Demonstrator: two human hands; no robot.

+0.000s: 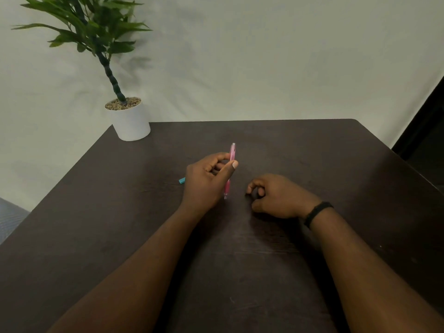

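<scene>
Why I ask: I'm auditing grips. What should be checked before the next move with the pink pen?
1. Grip: left hand pinches the pink pen between thumb and fingers: ok.
2. Pen tip clear of the table: cannot tell.
3. Right hand free: rests on the table, fingers loosely curled, nothing seen in it: ok.
4. Teal piece identified: mostly hidden behind the left hand: cannot tell.
5. Potted plant out of the way, at the far left corner: ok.
</scene>
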